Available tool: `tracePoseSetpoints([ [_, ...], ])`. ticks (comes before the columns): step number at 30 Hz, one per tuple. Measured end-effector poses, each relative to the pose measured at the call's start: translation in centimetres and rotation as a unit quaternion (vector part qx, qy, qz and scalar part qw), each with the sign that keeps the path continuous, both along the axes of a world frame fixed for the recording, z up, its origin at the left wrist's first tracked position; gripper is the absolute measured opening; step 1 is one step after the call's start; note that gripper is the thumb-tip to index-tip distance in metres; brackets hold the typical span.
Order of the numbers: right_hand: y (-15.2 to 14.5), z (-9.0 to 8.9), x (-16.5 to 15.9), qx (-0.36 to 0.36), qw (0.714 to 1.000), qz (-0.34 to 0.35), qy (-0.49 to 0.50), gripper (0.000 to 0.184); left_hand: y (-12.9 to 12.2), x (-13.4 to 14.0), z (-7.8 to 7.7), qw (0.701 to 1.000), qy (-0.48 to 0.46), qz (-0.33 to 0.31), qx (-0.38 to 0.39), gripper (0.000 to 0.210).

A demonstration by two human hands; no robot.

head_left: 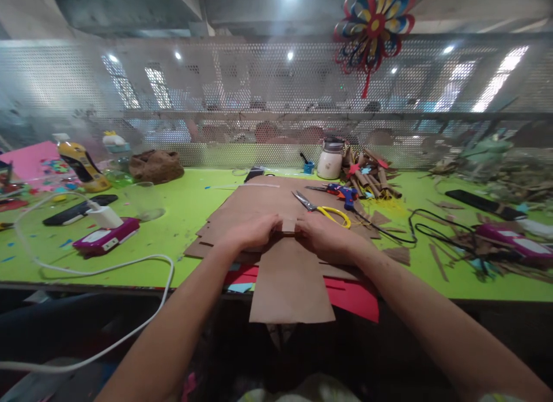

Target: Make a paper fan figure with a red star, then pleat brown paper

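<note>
A strip of brown cardboard reaches toward me past the table's front edge, its far end folded or rolled over. My left hand pinches the left side of that far end. On the right side, my right hand grips it with curled fingers. Beneath lies a stack of brown cardboard sheets, with red paper sticking out under it. Yellow-handled scissors lie partly open just beyond my right hand. Behind them rests a blue glue gun with a black cord.
Purple power strips stand at left and right, with a white cable looping off the left edge. A clear cup, a yellow bottle, a white jar and cardboard rolls stand farther back. A perforated metal screen rises behind.
</note>
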State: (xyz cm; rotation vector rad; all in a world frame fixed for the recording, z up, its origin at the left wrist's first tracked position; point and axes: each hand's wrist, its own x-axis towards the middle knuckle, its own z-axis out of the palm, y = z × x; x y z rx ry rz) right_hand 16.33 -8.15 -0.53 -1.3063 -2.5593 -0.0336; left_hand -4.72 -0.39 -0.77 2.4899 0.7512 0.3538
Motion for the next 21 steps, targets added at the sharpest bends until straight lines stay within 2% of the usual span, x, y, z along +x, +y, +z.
tracePoseSetpoints([
  [2,0.0,-0.1,0.1,0.008,1.0,0.012,-0.006,0.014,-0.3,0.0,0.3,0.999,0.015,-0.017,0.046,0.014],
  [5,0.2,-0.3,0.1,0.029,0.998,0.028,-0.038,0.015,-0.6,0.1,0.6,0.997,0.025,-0.023,0.065,0.015],
  [11,0.4,-0.8,-0.7,0.088,0.987,0.018,-0.13,0.015,-0.8,0.1,0.9,0.991,0.085,0.01,0.104,0.019],
  [15,0.4,-0.8,-1.0,0.097,0.987,-0.007,-0.127,0.011,-1.0,0.2,1.6,0.994,0.096,0.018,0.049,0.022],
  [19,0.1,-0.4,-1.3,0.133,0.988,-0.047,-0.069,0.013,-0.9,0.3,2.8,0.998,0.012,-0.028,-0.049,0.024],
  [21,0.0,-0.2,-1.4,0.16,0.984,-0.051,-0.055,0.013,-0.7,0.3,3.0,0.997,-0.013,-0.013,-0.07,0.031],
])
